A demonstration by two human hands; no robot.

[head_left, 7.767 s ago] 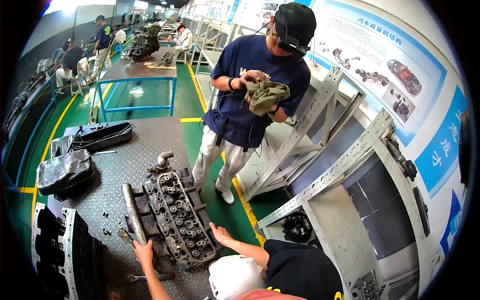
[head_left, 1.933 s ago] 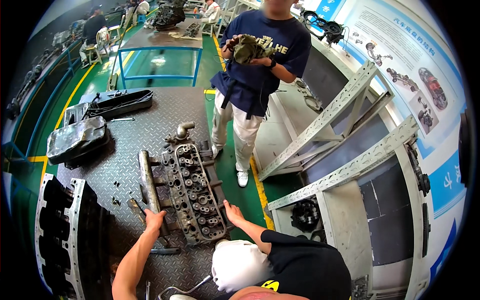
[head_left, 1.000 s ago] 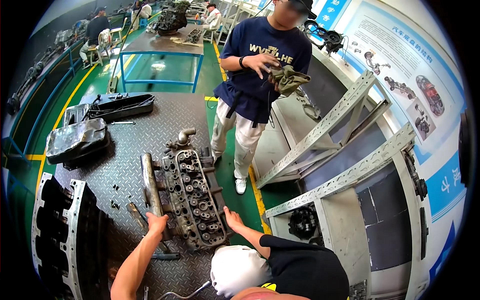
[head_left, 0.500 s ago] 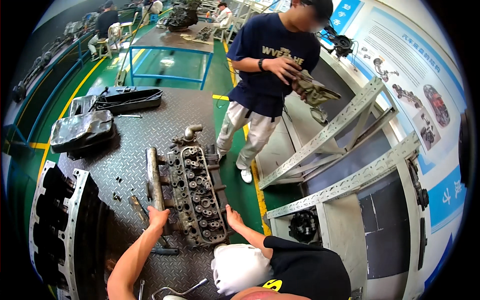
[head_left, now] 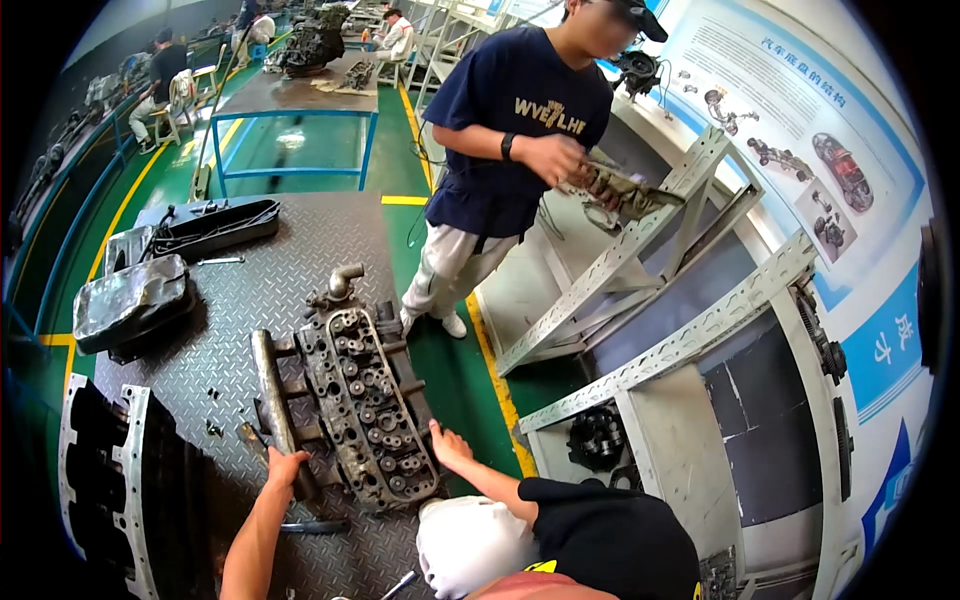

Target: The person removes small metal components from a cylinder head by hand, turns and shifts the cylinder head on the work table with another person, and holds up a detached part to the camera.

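A greasy engine cylinder head [head_left: 372,410] lies on the tread-plate bench top [head_left: 225,340], its valve springs facing up. Along its left side runs a tubular manifold pipe [head_left: 268,385], and a bent pipe elbow [head_left: 345,280] stands at its far end. My left hand [head_left: 287,468] is closed round the near end of the manifold pipe. At the near right side of the cylinder head, my right hand [head_left: 452,447] grips the edge; some of its fingers are hidden. A dark bar [head_left: 315,525] lies close to my left hand.
An engine block [head_left: 130,480] stands at the near left. Oil pans [head_left: 135,300] and a wrench [head_left: 222,261] lie farther back. Across the bench's right edge a person [head_left: 525,130] handles a dirty cloth or glove. Metal racks [head_left: 660,370] fill the right side.
My view has tilted and shifted slightly, so the bench appears lower and farther left. Both my hands stay at the cylinder head's sides. The other person's hands have moved over the cloth.
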